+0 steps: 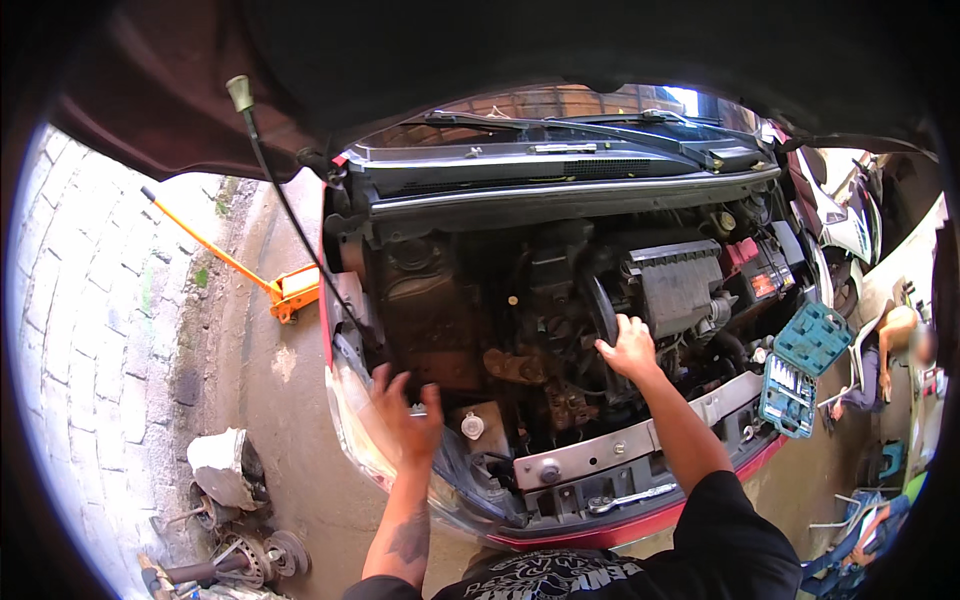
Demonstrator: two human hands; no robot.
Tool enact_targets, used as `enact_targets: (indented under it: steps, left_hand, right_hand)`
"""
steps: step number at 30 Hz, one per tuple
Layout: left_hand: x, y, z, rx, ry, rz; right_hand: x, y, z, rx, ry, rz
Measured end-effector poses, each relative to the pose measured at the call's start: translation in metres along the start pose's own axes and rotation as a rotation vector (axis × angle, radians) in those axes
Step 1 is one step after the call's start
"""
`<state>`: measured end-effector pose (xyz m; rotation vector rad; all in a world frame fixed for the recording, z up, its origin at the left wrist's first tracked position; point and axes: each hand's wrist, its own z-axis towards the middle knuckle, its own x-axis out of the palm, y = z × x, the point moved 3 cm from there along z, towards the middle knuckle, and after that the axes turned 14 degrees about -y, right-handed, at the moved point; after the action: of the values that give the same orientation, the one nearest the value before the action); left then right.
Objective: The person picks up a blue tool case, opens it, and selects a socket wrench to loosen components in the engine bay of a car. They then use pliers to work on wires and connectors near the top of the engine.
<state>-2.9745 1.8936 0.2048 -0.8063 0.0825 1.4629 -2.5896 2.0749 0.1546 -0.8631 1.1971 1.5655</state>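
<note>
The engine bay of a red car lies before me under the raised hood. My right hand [630, 348] is at the lower end of a black curved hose [602, 306], its fingers closed about it, beside the ribbed grey engine cover [675, 285]. My left hand [408, 420] hovers by the left headlight [372, 425], fingers spread and slightly blurred, with nothing visible in it. Close to that hand is a pale round cap [472, 426] on a reservoir. A wrench [632, 497] rests on the front bumper edge, below the metal crossmember [590, 460].
A thin rod [285, 190] stands at the left under the hood [480, 50]. An open teal socket case [795, 385] sits at the front right, near the battery [768, 275]. An orange floor jack [293, 290] stands left; old parts [245, 555] lie below. A person [890, 345] is far right.
</note>
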Motion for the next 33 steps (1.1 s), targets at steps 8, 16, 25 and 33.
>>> enact_targets:
  steps: [8,16,25,33]
  left_hand:
    - [0.272,-0.112,0.04,-0.51,0.736,-0.459]
    - [0.323,-0.132,0.061,-0.61,0.756,-0.401]
    - [0.279,-0.12,0.069,-0.479,0.701,-0.292]
    - [0.064,-0.024,0.049,0.039,0.119,-0.07]
  right_hand:
    - [0.031,0.021,0.016,0.292,-0.14,0.487]
    - [0.004,0.013,0.022,0.114,-0.187,0.649]
    - [0.017,0.032,0.01,0.256,0.062,0.482]
    - [0.038,0.097,-0.017,0.121,-0.04,0.623]
